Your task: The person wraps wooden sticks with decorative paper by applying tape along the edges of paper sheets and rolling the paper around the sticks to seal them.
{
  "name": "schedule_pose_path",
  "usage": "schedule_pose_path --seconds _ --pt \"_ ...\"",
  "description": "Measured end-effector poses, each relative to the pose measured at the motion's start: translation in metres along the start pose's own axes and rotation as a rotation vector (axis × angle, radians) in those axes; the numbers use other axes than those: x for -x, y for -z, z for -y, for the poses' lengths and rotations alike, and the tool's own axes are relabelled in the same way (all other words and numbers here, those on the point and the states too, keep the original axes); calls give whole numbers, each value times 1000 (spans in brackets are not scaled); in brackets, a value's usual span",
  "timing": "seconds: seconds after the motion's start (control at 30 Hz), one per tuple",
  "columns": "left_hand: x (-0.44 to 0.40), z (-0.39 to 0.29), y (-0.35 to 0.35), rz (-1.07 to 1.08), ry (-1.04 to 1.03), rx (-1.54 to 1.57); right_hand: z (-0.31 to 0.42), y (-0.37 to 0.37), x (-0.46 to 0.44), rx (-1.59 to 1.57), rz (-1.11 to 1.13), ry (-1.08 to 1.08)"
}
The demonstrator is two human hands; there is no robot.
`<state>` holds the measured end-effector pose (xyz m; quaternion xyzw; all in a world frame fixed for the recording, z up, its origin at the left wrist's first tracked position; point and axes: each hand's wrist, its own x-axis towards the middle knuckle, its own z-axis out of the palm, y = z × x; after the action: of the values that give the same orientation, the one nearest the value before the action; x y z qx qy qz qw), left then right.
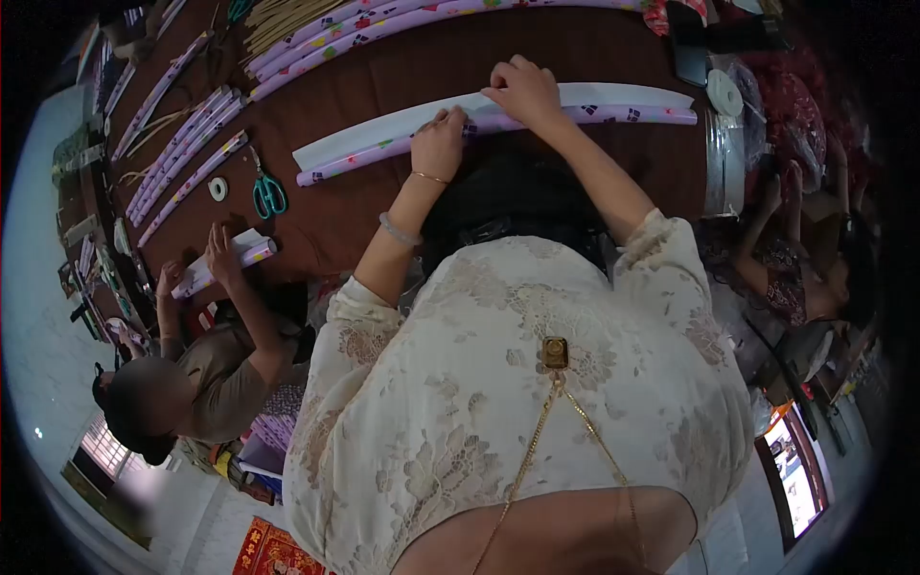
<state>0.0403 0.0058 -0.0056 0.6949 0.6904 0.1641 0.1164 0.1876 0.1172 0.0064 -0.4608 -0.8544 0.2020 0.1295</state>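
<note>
A long sheet of purple patterned paper (pixel 594 113) lies partly rolled on the brown table in front of me, its white inner side (pixel 374 129) showing along the far edge. My left hand (pixel 441 142) is closed on the rolled near edge, left of the middle, with fingers curled over it. Farther right, my right hand (pixel 527 93) rests across the sheet with bent fingers at its far edge. The fingertips of both hands are partly hidden.
Teal-handled scissors (pixel 269 196) and a white tape roll (pixel 218 189) lie to the left, near finished patterned rolls (pixel 187 158). More long rolls (pixel 383 34) lie at the back. A co-worker (pixel 225 355) handles a short roll at left; another person (pixel 795 249) sits at right.
</note>
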Motion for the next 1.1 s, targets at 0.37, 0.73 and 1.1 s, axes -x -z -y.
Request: schedule_pose_path --seconds 0.37,0.73,1.1 --pt "-3 -7 -4 35 114 24 -29 4 3 60 38 -40" --pt "-5 -6 8 107 103 60 -120 61 25 168 50 -455" --pt "-6 -4 7 135 106 18 -245 124 52 79 95 -921"
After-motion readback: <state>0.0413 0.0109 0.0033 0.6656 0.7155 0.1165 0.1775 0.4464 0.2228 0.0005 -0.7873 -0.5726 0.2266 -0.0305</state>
